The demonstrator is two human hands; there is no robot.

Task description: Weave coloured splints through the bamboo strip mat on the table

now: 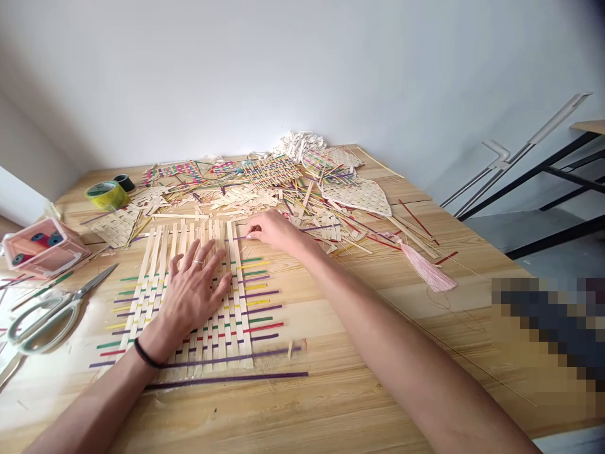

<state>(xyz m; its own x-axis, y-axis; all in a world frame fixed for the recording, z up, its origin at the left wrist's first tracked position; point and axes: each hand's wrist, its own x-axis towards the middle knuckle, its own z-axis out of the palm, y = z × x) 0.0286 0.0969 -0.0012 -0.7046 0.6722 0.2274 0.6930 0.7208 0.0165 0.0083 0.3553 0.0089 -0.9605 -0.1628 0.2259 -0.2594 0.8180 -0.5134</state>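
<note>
A partly woven mat (243, 315) of pale bamboo strips lies on the table, crossed by green, yellow, purple and red strips. My left hand (193, 284) rests flat on its middle with the fingers spread, hiding part of the weave. Just beyond the mat's upper right corner, my right hand (269, 230) pinches the end of a thin purple strip (236, 239). That strip runs leftward among the upright pale strips, above the woven rows. Along the mat's near edge lies a separate dark purple strip (265, 377).
Scissors (57, 315) and a pink box (45, 249) of thread spools are at left, below yellow tape (106, 195). Loose strips (246, 200) and woven pieces (271, 171) cover the back. A woven fan (362, 195) and pink tassel (428, 268) lie at right.
</note>
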